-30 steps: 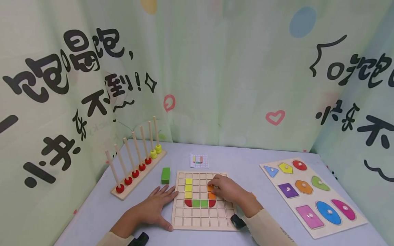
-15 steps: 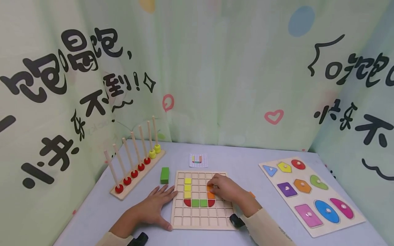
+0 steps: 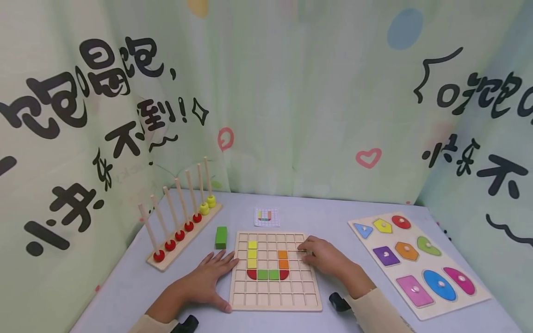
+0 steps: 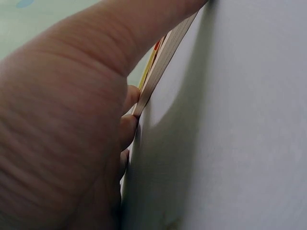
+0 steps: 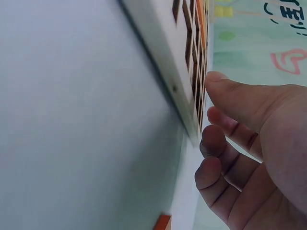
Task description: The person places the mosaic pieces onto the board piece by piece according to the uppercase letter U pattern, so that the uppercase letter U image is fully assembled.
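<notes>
A wooden grid board (image 3: 275, 300) lies on the table. On it are three yellow tiles (image 3: 252, 254) in a column, two green tiles (image 3: 268, 274) between rounded red corner tiles (image 3: 284, 274), and two orange tiles (image 3: 283, 259) stacked at the right. The left hand (image 3: 206, 282) lies with fingers spread against the board's left edge, thumb at the lower corner. Over the board's right edge hovers the right hand (image 3: 329, 259), fingers loosely bent; the right wrist view shows nothing between thumb and fingers (image 5: 213, 141).
A small pattern card (image 3: 266, 217) lies behind the board. Left of it are a green block (image 3: 221, 237) and a peg stand (image 3: 168, 260) with red and yellow beads. A shape puzzle (image 3: 416, 267) lies at the right. Part of an orange block (image 5: 162, 223) shows below the right hand.
The right hand has let go of the upper orange tile and moved right, uncovering both orange tiles. The left hand stays at the board's edge. The head view has shifted slightly.
</notes>
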A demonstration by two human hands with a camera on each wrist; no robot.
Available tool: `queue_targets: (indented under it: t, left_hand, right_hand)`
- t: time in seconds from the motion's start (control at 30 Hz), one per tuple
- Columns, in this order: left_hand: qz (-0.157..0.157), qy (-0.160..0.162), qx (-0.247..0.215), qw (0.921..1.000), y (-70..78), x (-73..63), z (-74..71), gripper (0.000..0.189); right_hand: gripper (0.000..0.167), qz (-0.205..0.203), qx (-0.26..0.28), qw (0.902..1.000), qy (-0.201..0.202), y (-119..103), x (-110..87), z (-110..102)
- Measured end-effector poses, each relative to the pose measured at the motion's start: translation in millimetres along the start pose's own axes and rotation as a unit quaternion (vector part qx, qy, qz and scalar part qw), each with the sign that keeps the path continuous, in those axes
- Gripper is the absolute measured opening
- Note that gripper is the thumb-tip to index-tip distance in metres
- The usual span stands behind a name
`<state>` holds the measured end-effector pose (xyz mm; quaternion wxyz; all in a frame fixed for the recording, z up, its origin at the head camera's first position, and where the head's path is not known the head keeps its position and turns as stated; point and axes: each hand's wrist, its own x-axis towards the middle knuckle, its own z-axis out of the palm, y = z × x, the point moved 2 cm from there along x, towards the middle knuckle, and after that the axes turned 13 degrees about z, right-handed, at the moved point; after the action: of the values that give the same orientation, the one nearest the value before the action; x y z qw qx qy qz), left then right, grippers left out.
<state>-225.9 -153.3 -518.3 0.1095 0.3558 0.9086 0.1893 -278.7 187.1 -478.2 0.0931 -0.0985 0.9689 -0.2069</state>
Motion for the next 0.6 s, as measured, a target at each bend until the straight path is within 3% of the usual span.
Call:
queue_targets:
  t: [0.27,0.6]
  left_hand:
    - [-0.001,0.004,-0.001,1.0000,0.9,-1.6,-1.7,0.123]
    - [0.001,0.005,-0.004,1.0000,1.1,-1.3,-0.8,0.123]
  right_hand:
    - [0.027,0.026,-0.019,0.9993,0.018,21.1,-8.3,-8.9]
    - [0.028,0.017,-0.042,0.9987,0.025,40.8,-16.9,-15.5]
